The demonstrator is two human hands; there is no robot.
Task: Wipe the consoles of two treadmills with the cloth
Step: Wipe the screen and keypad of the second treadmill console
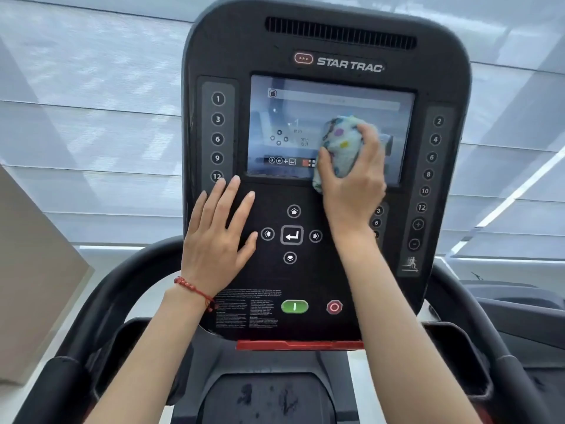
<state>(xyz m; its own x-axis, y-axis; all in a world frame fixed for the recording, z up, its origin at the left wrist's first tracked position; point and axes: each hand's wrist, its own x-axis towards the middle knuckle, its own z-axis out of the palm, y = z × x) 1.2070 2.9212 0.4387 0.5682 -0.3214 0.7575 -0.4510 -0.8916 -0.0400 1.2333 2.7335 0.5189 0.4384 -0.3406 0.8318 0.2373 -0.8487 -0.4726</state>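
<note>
While the right hand (356, 175) is bunching the cloth (339, 148) against the lower right part of the screen (290, 117), the left hand (218, 234) is lying flat on the console (336, 35) just left of the arrow keys (292, 235). The right hand's fingers (371, 139) are curling round the pale, dotted cloth from the right and the thumb is closing on it from the left, so the wad is being held firmly and pressed to the glass; a loose corner is hanging below the screen's bottom edge. The left hand's fingers (235, 194) are stretching out straight and slightly spread, holding nothing, and they seem to be steadying the panel rather than cleaning it. A red cord bracelet (194, 289) is sitting on the left wrist.

Judging by where the cloth is working, this console is partway through its wipe. Only the screen is under the cloth. I cannot tell from the surface which areas are already clean, since the black panel is showing no clear streaks. The number columns (217, 130) at either side, the arrow keys, the green start button (294, 306) and the red stop button (334, 307) are likely still needing a pass or may already have had one. The edge of a second machine (516, 301) is showing at the right, and its console is out of view, so that half of the job is probably still waiting.
</note>
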